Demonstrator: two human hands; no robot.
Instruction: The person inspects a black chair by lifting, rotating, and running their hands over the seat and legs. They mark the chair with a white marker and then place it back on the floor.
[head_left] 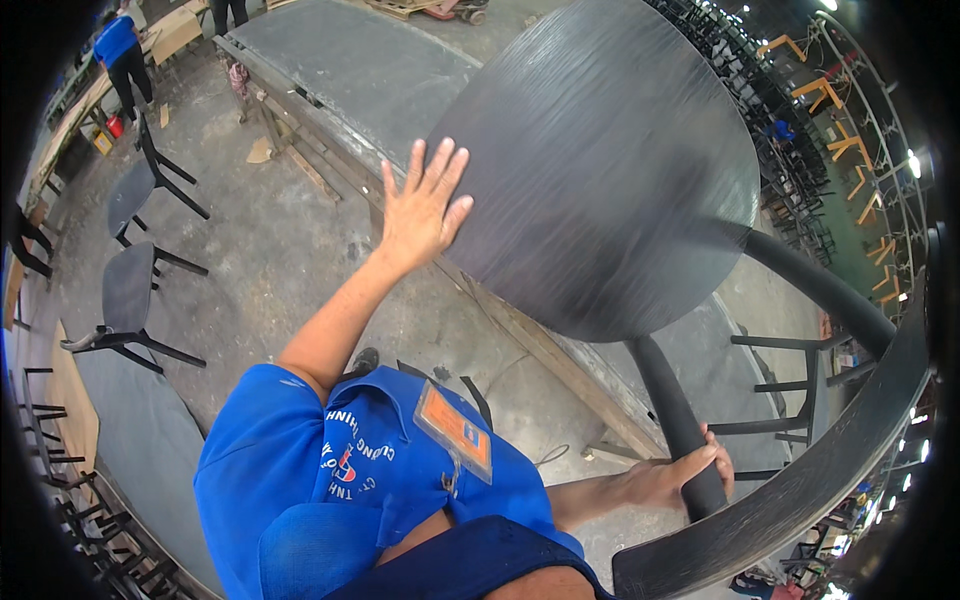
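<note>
A person in a blue short-sleeved work shirt with an orange badge holder clipped to the chest is holding up a black-painted wooden chair with a round seat (610,170), tilted so that the underside or face of the seat fills the middle of the scene above a long grey-topped workshop bench (340,60). The left hand (420,205) lies flat against the near edge of that round seat, fingers spread wide and palm pressed to the wood, its grip open rather than curled. The right hand (675,475) sits lower, below the seat, with its grip wrapped around one round black chair leg (675,420), fingers closed about it. Beside that leg the chair's curved black back rail (830,470) sweeps across, and a second round black leg (820,285) runs out from the seat's far edge. The bench stretches from beyond the seat down under it, its wooden frame showing along the near side. Away from the seat, on the concrete floor, stand two more dark chairs (130,290). Farther off from the seat, past the end of the bench, another person in a blue shirt (120,50) stands at a wooden table. No containers are in sight.
</note>
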